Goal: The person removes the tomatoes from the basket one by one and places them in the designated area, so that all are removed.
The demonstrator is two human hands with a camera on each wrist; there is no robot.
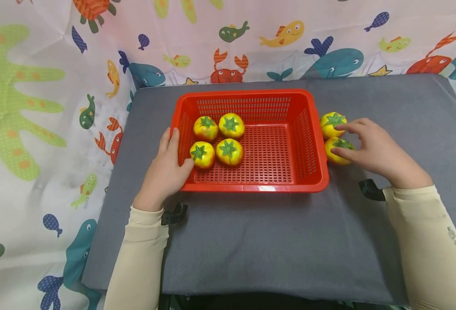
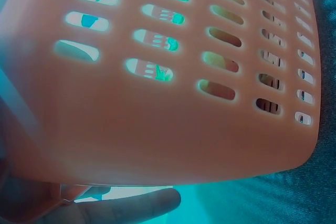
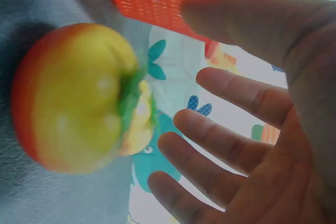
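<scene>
A red plastic basket (image 1: 251, 188) stands on the table. Several yellow-and-red persimmons (image 1: 229, 151) with green leafy tops sit in its left half. My left hand (image 1: 166, 172) holds the basket's left end, thumb over the rim; in the left wrist view one finger (image 2: 131, 205) shows beside the basket wall (image 2: 147, 135). Outside the basket's right end, a far persimmon (image 1: 331, 124) and a near persimmon (image 1: 338, 151) rest on the table. Over these two hovers my right hand (image 1: 375, 148), fingers spread; the right wrist view shows a gap between it and the closer persimmon (image 3: 73, 98).
Grey cloth (image 1: 270, 241) covers the table. Behind it and along the left hangs a white curtain (image 1: 196, 38) printed with sea animals. A dark wrist strap piece (image 1: 371, 189) juts from the right wrist, another (image 1: 175, 214) from the left.
</scene>
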